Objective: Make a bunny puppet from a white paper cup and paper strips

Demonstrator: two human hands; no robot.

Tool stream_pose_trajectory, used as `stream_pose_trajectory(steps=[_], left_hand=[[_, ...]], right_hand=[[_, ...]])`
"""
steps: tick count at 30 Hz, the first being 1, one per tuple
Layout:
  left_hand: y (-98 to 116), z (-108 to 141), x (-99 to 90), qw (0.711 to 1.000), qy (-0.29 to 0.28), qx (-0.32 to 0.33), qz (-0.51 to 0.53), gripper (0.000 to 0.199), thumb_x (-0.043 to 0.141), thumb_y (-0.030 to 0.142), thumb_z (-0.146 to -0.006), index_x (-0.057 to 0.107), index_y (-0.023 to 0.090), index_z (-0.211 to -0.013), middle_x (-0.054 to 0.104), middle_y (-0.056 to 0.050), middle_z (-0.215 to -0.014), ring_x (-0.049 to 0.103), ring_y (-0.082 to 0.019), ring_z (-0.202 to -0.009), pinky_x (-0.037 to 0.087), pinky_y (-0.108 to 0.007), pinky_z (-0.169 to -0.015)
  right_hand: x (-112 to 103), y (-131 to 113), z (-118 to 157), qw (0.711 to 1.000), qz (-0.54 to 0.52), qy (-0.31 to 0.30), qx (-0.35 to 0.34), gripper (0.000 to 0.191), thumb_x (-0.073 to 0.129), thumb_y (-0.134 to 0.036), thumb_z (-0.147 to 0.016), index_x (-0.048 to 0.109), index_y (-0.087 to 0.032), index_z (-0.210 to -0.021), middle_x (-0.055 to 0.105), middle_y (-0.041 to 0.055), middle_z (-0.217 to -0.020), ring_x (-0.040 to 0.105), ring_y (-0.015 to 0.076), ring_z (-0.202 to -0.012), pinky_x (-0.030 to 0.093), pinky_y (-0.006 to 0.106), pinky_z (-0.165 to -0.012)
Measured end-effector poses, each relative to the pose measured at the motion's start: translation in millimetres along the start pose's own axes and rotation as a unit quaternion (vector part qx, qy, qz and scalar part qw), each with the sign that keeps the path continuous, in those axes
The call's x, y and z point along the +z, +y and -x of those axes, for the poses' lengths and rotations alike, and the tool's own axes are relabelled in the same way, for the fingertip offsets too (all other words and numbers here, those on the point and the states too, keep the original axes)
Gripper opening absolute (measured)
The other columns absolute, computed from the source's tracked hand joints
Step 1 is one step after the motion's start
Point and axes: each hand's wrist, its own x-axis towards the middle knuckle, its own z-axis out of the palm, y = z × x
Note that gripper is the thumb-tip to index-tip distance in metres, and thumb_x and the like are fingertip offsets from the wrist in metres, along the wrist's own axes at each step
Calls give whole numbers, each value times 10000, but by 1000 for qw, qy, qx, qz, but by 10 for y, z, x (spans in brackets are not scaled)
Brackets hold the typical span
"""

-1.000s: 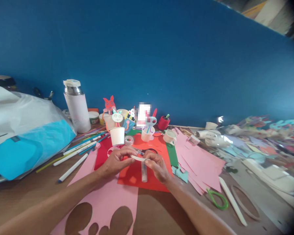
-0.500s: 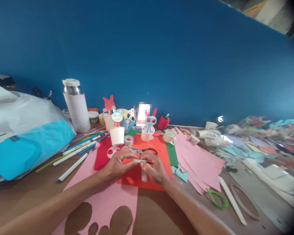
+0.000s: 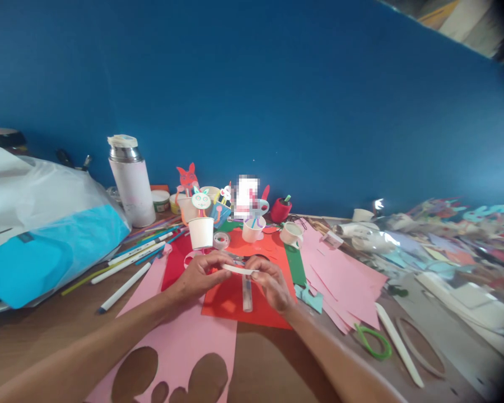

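Observation:
A thin white strip (image 3: 240,270) is stretched between my two hands, slightly bowed, above an orange-red sheet (image 3: 273,310). My left hand (image 3: 204,274) pinches its left end between thumb and fingers. At the right end, my right hand (image 3: 273,282) grips it the same way. Below the strip a clear narrow piece (image 3: 247,296) lies on the sheet. Scissors (image 3: 239,258) lie behind the fingers, partly hidden. A tape roll (image 3: 222,240) and a white paper cup (image 3: 201,233) with a rabbit face (image 3: 201,200) stand just beyond.
Markers (image 3: 125,287) and a white flask (image 3: 132,184) are on the left, beside a plastic bag (image 3: 67,224). Cut pink paper (image 3: 185,341) lies in front. To the right are pink sheets (image 3: 344,274), a green coil (image 3: 373,342) and a white mug (image 3: 292,235).
My hands have moved slightly apart, and more of the white strip shows between them. The clear piece below is less covered.

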Motion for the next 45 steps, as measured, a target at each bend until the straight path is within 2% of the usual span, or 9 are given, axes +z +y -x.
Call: stream_pose_trajectory(steps=[8,15,19,24,27,30,36,41,45], left_hand=[[23,26,39,999,15,-7,-36,126,591,266,-728,660,170,-772,604,-37,-781,543,-153,-747,413,-272,-714],[112,18,99,997,22,4,-68,110,595,242,-710,669,168,-742,610,-48,-769,549,-168,-776,419,-288,-743],[118,23,88,998,10,-11,-66,131,590,244,-711,670,176,-790,613,-45,-796,553,-168,-788,417,-291,-755],[49,31,56,999,26,-46,6,198,578,274,-731,649,192,-897,621,-58,-929,555,-176,-853,419,-285,-767],[27,32,57,999,30,-34,23,151,581,276,-735,649,177,-827,615,-47,-851,550,-165,-815,413,-281,-754],[27,34,64,999,27,-25,-11,138,577,275,-740,651,166,-780,593,-31,-768,536,-147,-744,406,-273,-717],[36,43,99,997,16,-32,-66,149,558,265,-746,657,164,-793,593,-39,-798,537,-152,-765,408,-277,-727],[101,43,101,997,0,-39,-69,146,550,248,-730,663,179,-789,595,-31,-777,537,-151,-745,415,-282,-718],[182,36,94,995,10,-59,-77,128,525,179,-704,651,174,-681,577,-17,-722,525,-144,-710,405,-272,-692]], right_hand=[[-24,-28,-3,996,87,-10,-6,121,479,-212,-736,565,-169,-661,489,15,-676,457,137,-646,360,264,-610],[32,-73,6,986,165,-15,3,87,484,-182,-718,556,-165,-672,480,6,-663,444,125,-613,344,251,-580],[10,-28,4,994,102,-12,27,98,483,-204,-719,548,-169,-655,461,-3,-636,415,115,-581,326,244,-559],[-43,46,-3,999,-11,8,41,108,464,-213,-719,531,-167,-648,472,6,-636,408,123,-599,321,251,-574],[-50,31,-8,999,-3,11,43,114,455,-207,-720,536,-166,-651,485,9,-644,410,123,-602,322,251,-577],[-27,-16,-9,998,53,6,40,121,458,-215,-733,563,-167,-699,501,15,-687,425,125,-616,331,249,-575],[38,-68,3,979,204,7,-3,102,505,-207,-736,599,-173,-756,515,18,-708,468,132,-641,363,254,-591],[51,-80,-7,970,236,5,-65,87,519,-159,-711,604,-178,-710,545,26,-696,499,152,-678,395,279,-629],[67,-73,-11,962,255,3,-97,92,524,-140,-690,598,-192,-671,544,21,-644,486,156,-643,395,293,-613]])
